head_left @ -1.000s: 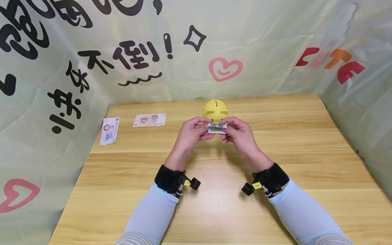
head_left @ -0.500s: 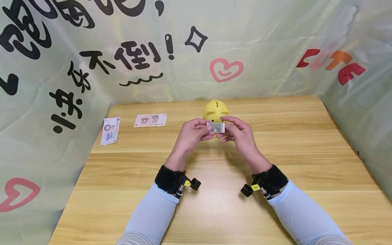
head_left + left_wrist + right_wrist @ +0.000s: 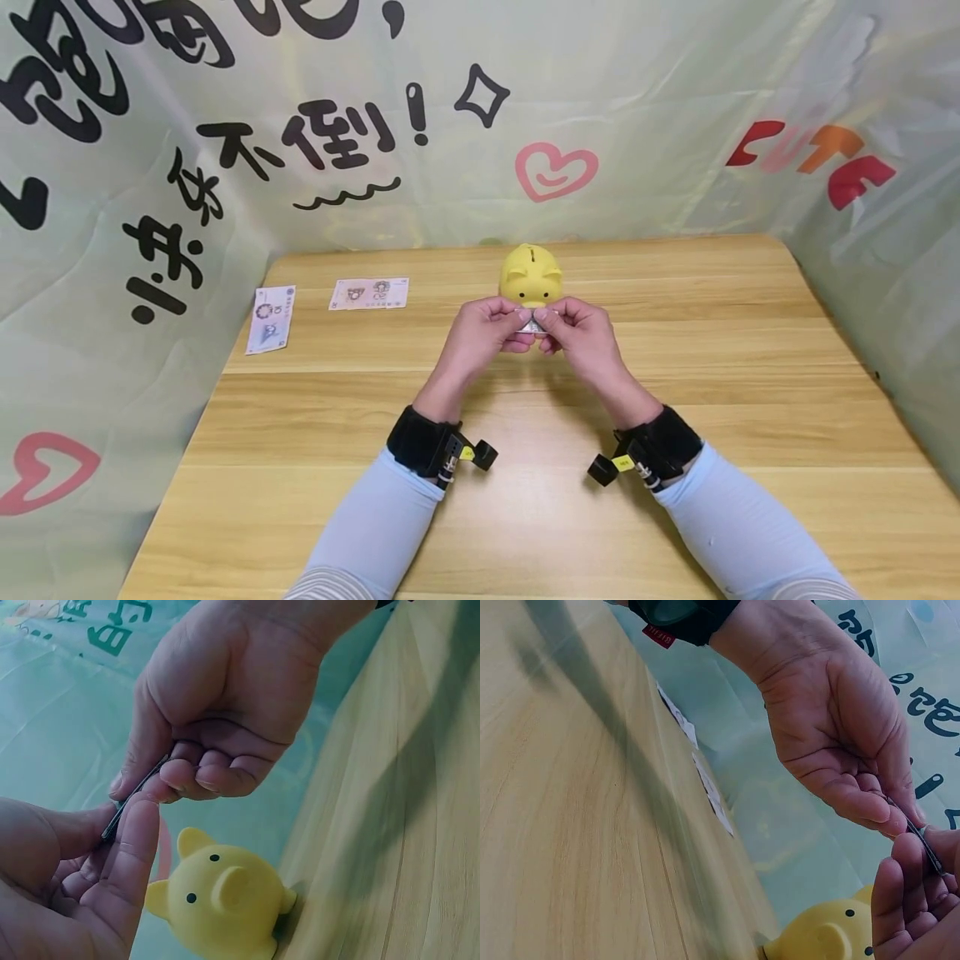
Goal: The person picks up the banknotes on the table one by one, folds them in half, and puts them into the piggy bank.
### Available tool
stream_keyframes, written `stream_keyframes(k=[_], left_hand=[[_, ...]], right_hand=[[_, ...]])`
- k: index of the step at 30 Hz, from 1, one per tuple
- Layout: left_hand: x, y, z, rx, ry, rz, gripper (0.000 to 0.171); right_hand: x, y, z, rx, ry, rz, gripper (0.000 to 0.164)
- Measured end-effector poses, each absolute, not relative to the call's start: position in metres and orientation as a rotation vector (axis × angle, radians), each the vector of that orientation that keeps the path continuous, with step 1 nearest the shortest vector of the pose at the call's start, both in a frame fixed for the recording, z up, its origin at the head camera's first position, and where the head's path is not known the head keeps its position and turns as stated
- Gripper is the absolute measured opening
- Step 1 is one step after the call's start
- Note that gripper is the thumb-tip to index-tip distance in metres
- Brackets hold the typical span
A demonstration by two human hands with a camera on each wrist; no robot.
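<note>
Close together over the table, my left hand [image 3: 483, 332] and right hand [image 3: 581, 333] pinch a small folded banknote [image 3: 532, 327] between thumbs and fingers, one at each end. Both thumbs lie on top of it and cover much of its face. Seen edge-on in the left wrist view, the folded banknote [image 3: 124, 810] is a thin dark strip. Just beyond the hands stands a yellow piggy bank [image 3: 530, 271] with a slot on its top; its lower front is partly hidden by the fingers in the head view.
Two flat banknotes lie at the table's back left: a bluish banknote [image 3: 271, 320] near the left edge and a pinkish-brown banknote [image 3: 369, 294] to its right. A printed cloth [image 3: 637, 192] surrounds the wooden table [image 3: 712, 358] at the back and sides.
The right fingers, loosened half a second ago, now pinch the folded banknote again. Both hands have come slightly closer to me, showing more of the piggy bank, and the thumbs have closed inward.
</note>
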State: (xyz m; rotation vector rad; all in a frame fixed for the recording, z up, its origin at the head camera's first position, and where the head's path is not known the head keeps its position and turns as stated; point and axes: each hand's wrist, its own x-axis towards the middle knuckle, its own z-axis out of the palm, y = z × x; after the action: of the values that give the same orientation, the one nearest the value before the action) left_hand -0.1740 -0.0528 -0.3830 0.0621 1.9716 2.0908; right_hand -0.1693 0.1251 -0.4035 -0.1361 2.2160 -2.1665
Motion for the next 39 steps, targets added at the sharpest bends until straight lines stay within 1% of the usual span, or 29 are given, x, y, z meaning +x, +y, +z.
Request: stream_keyframes(k=[5, 14, 20, 25, 31, 35, 39], left_hand=[[-0.173, -0.052, -0.382, 0.047, 2.042, 2.077, 0.016], [-0.173, -0.053, -0.384, 0.009, 2.139, 2.123, 0.011], [-0.175, -0.056, -0.384, 0.041, 2.052, 2.165, 0.014], [-0.175, -0.058, -0.383, 0.066, 1.937, 2.169, 0.016], [-0.175, -0.059, -0.382, 0.048, 1.860, 2.250, 0.014], [-0.175, -0.060, -0.381, 0.055, 1.809, 2.313, 0.013], [-0.175, -0.062, -0.381, 0.075, 1.822, 2.293, 0.013]], right_hand=[[-0.167, 0.123, -0.401, -0.133, 2.225, -2.167, 0.016], [-0.168, 0.121, -0.401, -0.193, 2.165, -2.184, 0.019], [-0.167, 0.123, -0.399, -0.170, 2.104, -2.241, 0.016], [-0.166, 0.125, -0.398, -0.155, 2.109, -2.330, 0.017], [-0.165, 0.126, -0.399, -0.223, 2.057, -2.366, 0.018], [-0.163, 0.126, -0.399, -0.271, 2.004, -2.401, 0.022], [-0.163, 0.125, -0.401, -0.296, 2.016, -2.425, 0.022]])
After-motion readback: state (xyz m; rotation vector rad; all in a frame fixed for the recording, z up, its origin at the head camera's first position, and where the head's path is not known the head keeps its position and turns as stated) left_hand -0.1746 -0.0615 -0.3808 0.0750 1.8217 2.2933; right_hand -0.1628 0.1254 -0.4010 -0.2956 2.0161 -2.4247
